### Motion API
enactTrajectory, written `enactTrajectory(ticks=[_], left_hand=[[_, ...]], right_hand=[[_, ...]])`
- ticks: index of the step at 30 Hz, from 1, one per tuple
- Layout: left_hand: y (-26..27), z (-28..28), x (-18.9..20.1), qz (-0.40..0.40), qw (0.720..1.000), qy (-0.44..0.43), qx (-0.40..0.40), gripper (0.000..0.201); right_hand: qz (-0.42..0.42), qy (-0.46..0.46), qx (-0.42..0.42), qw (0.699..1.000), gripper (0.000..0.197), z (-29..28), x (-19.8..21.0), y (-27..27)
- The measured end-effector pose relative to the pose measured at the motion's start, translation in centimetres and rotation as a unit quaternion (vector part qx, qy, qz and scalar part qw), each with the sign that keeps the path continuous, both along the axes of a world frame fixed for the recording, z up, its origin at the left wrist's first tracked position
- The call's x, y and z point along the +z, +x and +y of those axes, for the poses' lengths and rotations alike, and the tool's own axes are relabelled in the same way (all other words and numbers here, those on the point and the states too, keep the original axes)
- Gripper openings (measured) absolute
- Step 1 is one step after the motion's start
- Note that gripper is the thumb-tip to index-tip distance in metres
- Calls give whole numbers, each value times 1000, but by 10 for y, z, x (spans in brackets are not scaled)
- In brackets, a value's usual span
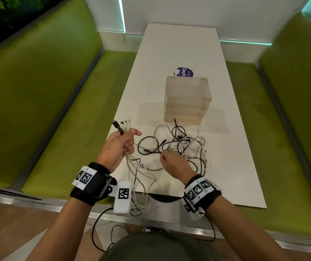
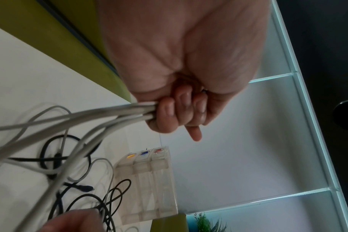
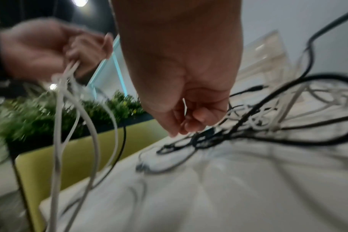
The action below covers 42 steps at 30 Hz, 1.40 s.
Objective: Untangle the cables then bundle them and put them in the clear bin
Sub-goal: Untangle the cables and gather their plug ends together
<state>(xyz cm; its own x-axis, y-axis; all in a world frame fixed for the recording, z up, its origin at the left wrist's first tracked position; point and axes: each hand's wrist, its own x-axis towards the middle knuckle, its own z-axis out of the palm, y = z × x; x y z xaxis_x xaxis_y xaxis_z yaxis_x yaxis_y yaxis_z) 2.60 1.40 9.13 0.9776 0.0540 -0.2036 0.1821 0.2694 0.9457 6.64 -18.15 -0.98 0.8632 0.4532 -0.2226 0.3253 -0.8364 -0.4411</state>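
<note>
My left hand [image 1: 120, 146] is raised over the table's left edge and grips a bunch of cable ends [image 1: 125, 127], white and black, whose connectors stick up above the fist. In the left wrist view the fingers [image 2: 179, 113] curl round the grey-white cords [image 2: 109, 113]. A loose tangle of black and white cables [image 1: 181, 146] lies on the white table [image 1: 179, 44]. My right hand [image 1: 169, 159] hovers over its near left side, fingers curled down [image 3: 189, 122] at a black cord; blur hides whether they pinch it. The clear bin [image 1: 187, 99] stands just behind the tangle.
Green padded benches flank the table on the left [image 1: 38, 91] and right [image 1: 292, 110]. A blue round sticker [image 1: 185, 72] lies behind the bin. Held cords trail down over the table's near edge [image 1: 141, 200]. A white wall closes the far end.
</note>
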Motion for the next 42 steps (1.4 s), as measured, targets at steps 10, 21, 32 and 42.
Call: enactTrajectory(ticks=[10, 21, 32, 42], left_hand=[[2, -7, -9, -14, 999, -36, 19, 31], [12, -34, -17, -1, 1000, -24, 20, 30], [18, -62, -17, -38, 999, -11, -25, 26], [21, -44, 17, -112, 990, -77, 45, 37]], right_hand=[[-35, -74, 94, 992, 17, -4, -19, -12], [-9, 402, -78, 912, 12, -7, 56, -2], [-27, 426, -74, 901, 8, -7, 60, -4], [53, 168, -59, 983, 23, -28, 15, 34]])
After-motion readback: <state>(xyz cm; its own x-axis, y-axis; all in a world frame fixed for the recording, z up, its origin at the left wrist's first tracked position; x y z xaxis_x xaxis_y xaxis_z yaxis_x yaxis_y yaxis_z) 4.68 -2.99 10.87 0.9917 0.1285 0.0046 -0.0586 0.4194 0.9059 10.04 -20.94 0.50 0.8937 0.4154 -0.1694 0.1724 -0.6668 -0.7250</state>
